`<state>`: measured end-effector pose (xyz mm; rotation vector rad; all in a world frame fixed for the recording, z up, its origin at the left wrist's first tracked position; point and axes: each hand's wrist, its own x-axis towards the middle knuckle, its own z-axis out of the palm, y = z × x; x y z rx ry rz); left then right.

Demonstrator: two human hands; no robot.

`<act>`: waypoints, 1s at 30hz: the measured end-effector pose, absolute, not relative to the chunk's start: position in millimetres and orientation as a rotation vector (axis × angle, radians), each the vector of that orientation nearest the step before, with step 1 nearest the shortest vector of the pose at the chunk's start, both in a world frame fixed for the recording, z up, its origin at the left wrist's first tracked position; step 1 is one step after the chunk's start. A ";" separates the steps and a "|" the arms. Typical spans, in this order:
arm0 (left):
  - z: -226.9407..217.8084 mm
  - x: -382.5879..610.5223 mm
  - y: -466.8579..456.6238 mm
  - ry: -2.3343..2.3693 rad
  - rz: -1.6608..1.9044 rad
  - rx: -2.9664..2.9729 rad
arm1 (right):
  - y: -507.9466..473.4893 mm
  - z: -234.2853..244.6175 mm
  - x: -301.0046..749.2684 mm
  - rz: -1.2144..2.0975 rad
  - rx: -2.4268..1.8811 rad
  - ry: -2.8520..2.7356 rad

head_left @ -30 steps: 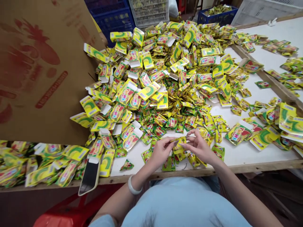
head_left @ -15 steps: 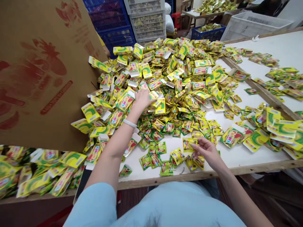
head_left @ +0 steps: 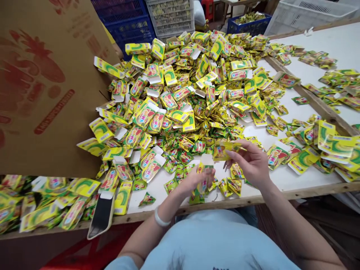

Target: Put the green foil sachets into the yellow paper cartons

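**L hand's back w/ a box, R hand's got a packet up**

Half a sec ago the left hand (head_left: 197, 180) was way out on the big heap of yellow card boxes and packets (head_left: 174, 116), & the right hand (head_left: 250, 163) was low, by a packet near the front. Now L is back near the front edge, fingers closed round a small yellow card box (head_left: 201, 171). It's a bit blurry, but that looks like a grip. R is up higher, pinching one end of a flat, shiny yellow plastic packet (head_left: 221, 150) btwn thumb & fingers. So I'd say both bits of the work are now in hand, one each, w/ the packet not in the box.

Where: both are over the white surface (head_left: 281, 180), in front of the heap. The packet is just beside the box's white flap, on the R side. Can't tell if they touch.

Looks: the box is thin, tilted, w/ pink & red print & the white flap sticking up at the far end. Can't see if anything's inside. The packet is yellow w/ darker print, too small to read. A few loose yellow packets (head_left: 226, 186) lie below, nr the edge.
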<state>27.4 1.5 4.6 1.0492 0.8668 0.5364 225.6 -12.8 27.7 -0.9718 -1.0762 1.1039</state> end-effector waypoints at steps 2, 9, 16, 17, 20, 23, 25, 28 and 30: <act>2.7 28.2 -13.1 0.747 0.538 0.981 | -9.7 30.8 220.4 1.108 -0.978 -1.260; 10.1 20.0 -16.5 0.819 0.523 1.155 | -13.3 51.7 227.5 1.034 -1.071 -2.019; 1.8 14.6 -18.5 0.702 0.346 1.350 | -29.9 64.8 234.0 1.054 -1.044 -2.224; -0.1 13.1 -19.5 0.665 0.305 1.338 | -35.1 60.1 234.6 1.061 -1.050 -2.175; -4.5 11.9 -23.8 0.598 0.234 1.317 | -54.2 36.3 236.3 1.023 -1.086 -2.025; -6.3 17.4 -26.2 0.582 0.196 1.254 | -71.3 15.1 237.4 0.995 -1.096 -1.909; -5.4 24.1 -26.2 0.547 0.140 1.190 | -77.9 10.8 237.4 1.082 -1.126 -1.819; -0.5 37.0 -26.0 0.505 0.115 1.173 | -82.6 14.4 236.1 1.416 -1.136 -1.746; 4.1 45.4 -25.1 0.510 0.125 1.261 | -84.0 18.0 238.9 1.479 -1.120 -1.738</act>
